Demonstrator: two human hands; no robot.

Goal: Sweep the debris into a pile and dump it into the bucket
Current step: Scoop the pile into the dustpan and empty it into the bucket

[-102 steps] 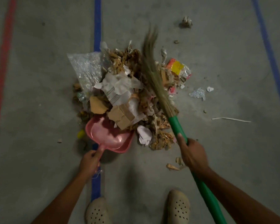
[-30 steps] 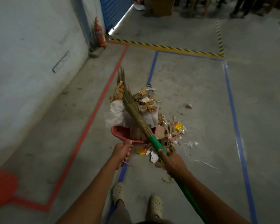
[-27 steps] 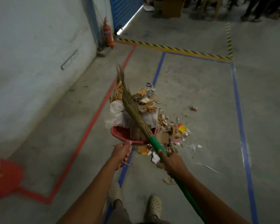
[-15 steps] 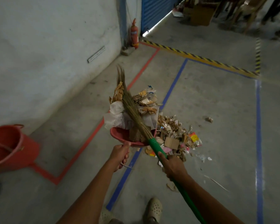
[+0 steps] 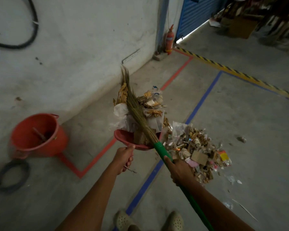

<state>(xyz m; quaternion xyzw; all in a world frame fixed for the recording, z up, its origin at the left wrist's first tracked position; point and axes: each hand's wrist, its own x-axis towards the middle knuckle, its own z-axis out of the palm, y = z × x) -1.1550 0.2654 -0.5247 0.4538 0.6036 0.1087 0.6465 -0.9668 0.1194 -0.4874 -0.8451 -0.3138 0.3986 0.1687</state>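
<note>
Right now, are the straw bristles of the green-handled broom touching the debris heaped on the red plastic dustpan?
Touching. The head view shows the straw bristles lying pressed across the debris heaped on the red plastic dustpan.

no readable text, labels, brands or numbers anywhere

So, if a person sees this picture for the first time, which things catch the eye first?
First, the pink dustpan at centre, heaped with paper and wrappers, held up by the left hand, with the broom bristles pressed on the load. Next, the red bucket by the wall at left. Then the debris pile remaining on the floor, beside the right hand.
</note>
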